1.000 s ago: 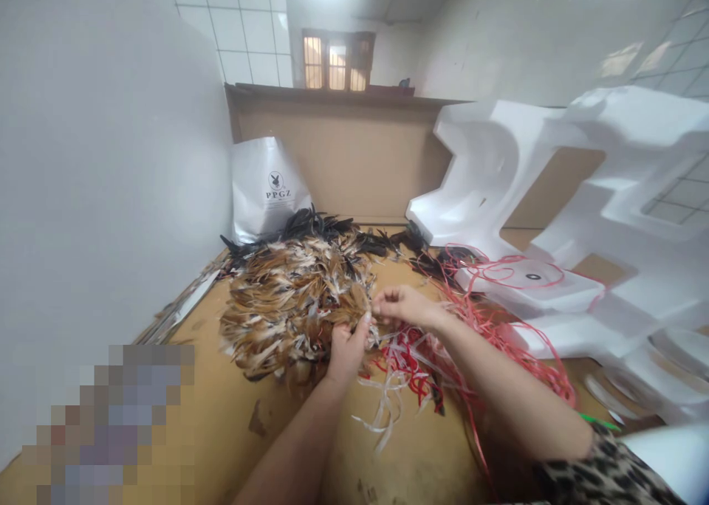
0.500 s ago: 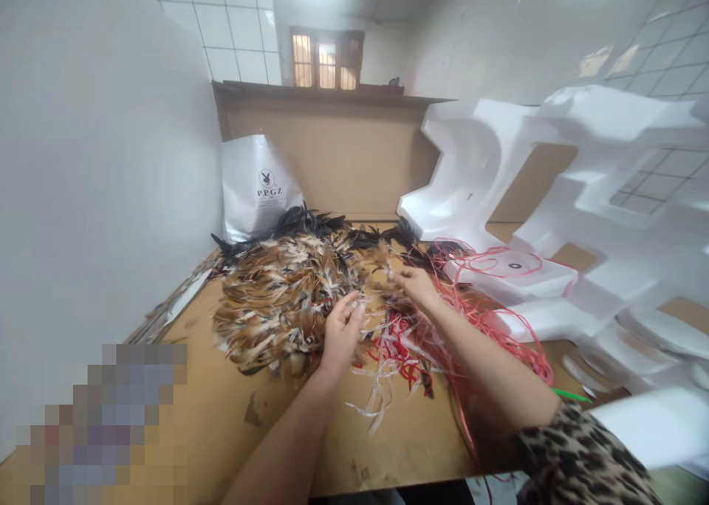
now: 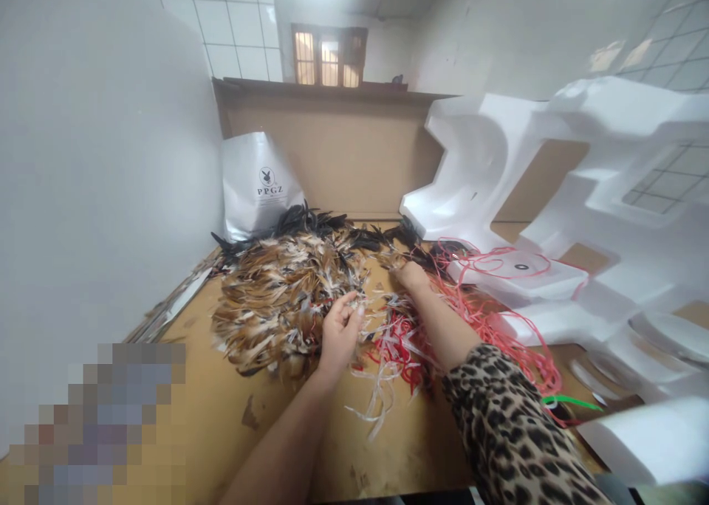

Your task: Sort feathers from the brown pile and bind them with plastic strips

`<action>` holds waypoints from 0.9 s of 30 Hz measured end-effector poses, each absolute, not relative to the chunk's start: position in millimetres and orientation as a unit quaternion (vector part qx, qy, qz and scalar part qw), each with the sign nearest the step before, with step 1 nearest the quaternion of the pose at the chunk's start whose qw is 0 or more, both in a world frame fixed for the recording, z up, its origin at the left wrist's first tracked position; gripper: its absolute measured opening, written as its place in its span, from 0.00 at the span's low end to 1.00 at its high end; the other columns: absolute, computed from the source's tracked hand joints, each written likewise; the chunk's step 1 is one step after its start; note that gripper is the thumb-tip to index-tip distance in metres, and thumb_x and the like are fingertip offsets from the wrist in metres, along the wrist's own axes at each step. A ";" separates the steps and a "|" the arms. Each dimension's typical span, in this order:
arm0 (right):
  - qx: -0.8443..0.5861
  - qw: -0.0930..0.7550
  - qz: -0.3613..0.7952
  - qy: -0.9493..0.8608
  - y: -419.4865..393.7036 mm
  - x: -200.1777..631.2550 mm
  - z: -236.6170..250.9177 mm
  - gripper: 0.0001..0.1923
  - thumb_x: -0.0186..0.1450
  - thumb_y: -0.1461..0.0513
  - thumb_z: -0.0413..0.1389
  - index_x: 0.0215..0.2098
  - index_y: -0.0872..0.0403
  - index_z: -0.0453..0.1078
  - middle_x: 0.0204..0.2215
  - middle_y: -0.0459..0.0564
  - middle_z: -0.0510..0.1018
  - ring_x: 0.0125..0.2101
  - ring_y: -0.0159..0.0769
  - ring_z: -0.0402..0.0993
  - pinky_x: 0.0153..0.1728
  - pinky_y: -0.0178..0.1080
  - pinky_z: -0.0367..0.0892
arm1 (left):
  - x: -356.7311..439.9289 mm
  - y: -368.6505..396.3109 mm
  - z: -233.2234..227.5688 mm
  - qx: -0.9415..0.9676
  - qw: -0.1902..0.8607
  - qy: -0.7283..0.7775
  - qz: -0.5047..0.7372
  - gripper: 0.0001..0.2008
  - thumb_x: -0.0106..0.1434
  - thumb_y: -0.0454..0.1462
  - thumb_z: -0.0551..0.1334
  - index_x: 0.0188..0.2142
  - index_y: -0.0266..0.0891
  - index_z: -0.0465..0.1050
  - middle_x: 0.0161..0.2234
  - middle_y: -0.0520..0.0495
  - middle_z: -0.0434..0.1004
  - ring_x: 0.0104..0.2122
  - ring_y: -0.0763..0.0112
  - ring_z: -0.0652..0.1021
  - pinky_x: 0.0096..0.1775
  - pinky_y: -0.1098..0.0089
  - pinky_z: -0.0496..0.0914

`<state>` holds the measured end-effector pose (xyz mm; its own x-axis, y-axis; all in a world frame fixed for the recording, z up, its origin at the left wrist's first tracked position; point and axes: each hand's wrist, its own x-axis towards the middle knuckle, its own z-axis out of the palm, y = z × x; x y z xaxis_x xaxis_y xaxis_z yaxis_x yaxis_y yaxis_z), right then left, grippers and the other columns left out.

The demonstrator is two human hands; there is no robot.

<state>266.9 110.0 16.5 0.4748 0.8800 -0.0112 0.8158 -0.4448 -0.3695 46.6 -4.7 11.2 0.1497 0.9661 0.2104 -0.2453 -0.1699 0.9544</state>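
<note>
My left hand (image 3: 340, 331) rests at the right edge of a broad pile of brown, white and black feathers (image 3: 271, 298). Its thumb and fingers are closed together; whatever they hold is too small to make out, with thin whitish strands near the tips. My right hand (image 3: 410, 277) reaches farther back, beside some brown feathers (image 3: 391, 258) lying by the black ones. Its fingers are bent away from view, so their grip is hidden. Between and in front of the hands lies a tangle of red and white ribbons (image 3: 402, 342).
Black feathers (image 3: 304, 218) line the back of the brown tabletop (image 3: 277, 431). A white printed bag (image 3: 258, 184) stands at the back left. White foam pieces (image 3: 470, 165) fill the right side, with loose pink-red cord (image 3: 498, 328) and a green strip (image 3: 573, 402) nearby.
My right hand has moved slightly back and to the right, its wrist turning and its patterned sleeve coming farther into view. The left hand stays almost still.
</note>
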 end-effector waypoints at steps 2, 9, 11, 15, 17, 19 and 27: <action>-0.845 0.167 0.095 -0.500 106.5 267.9 22.6 0.25 0.53 0.49 0.50 0.37 0.61 0.71 0.35 0.64 0.74 0.36 0.44 0.72 0.33 0.37 0.63 | 45.2 -3.8 12.7 0.523 0.544 0.339 0.562 0.21 0.55 0.42 0.57 0.47 0.35 0.61 0.18 0.57 0.61 0.16 0.83 0.60 0.20 0.79 0.56; -0.753 0.268 0.075 -0.596 67.6 261.2 48.0 0.15 0.55 0.55 0.50 0.34 0.53 0.72 0.33 0.50 0.76 0.35 0.36 0.71 0.35 0.33 0.61 | 39.1 4.6 10.2 0.533 0.486 0.356 0.594 0.18 0.56 0.41 0.54 0.46 0.35 0.63 0.22 0.53 0.65 0.18 0.81 0.63 0.21 0.78 0.58; -0.676 0.325 0.123 -0.650 51.7 247.5 46.0 0.14 0.55 0.56 0.50 0.31 0.55 0.72 0.29 0.49 0.76 0.30 0.34 0.71 0.32 0.32 0.62 | 36.8 5.6 9.1 0.574 0.427 0.369 0.594 0.16 0.56 0.41 0.54 0.42 0.35 0.66 0.26 0.49 0.69 0.21 0.79 0.66 0.23 0.76 0.61; -0.576 0.316 0.253 -0.711 28.8 214.4 34.8 0.12 0.54 0.58 0.51 0.29 0.57 0.72 0.22 0.46 0.75 0.23 0.30 0.68 0.24 0.30 0.61 | 29.9 3.0 13.5 0.737 0.219 0.357 0.530 0.10 0.56 0.37 0.55 0.36 0.40 0.72 0.34 0.46 0.72 0.34 0.71 0.70 0.38 0.68 0.63; -0.561 0.304 0.261 -0.725 25.6 201.8 29.0 0.10 0.53 0.60 0.51 0.28 0.57 0.72 0.22 0.45 0.75 0.22 0.29 0.67 0.24 0.30 0.60 | 25.5 2.5 16.8 0.788 0.127 0.375 0.472 0.09 0.55 0.36 0.55 0.33 0.42 0.73 0.33 0.47 0.74 0.39 0.67 0.69 0.43 0.64 0.59; -0.567 0.294 0.245 -0.729 26.6 193.4 22.9 0.09 0.53 0.62 0.51 0.27 0.56 0.72 0.22 0.45 0.75 0.22 0.29 0.67 0.24 0.30 0.59 | 20.4 4.6 18.4 0.805 0.074 0.418 0.413 0.09 0.54 0.35 0.55 0.32 0.42 0.73 0.32 0.47 0.74 0.40 0.65 0.68 0.44 0.62 0.56; -0.589 0.283 0.201 -0.730 23.8 185.6 5.1 0.09 0.54 0.61 0.51 0.27 0.54 0.73 0.22 0.45 0.75 0.23 0.31 0.68 0.26 0.31 0.59 | -3.0 25.4 15.1 0.740 -0.003 0.588 0.326 0.13 0.55 0.36 0.51 0.35 0.43 0.73 0.31 0.47 0.75 0.35 0.66 0.71 0.43 0.65 0.56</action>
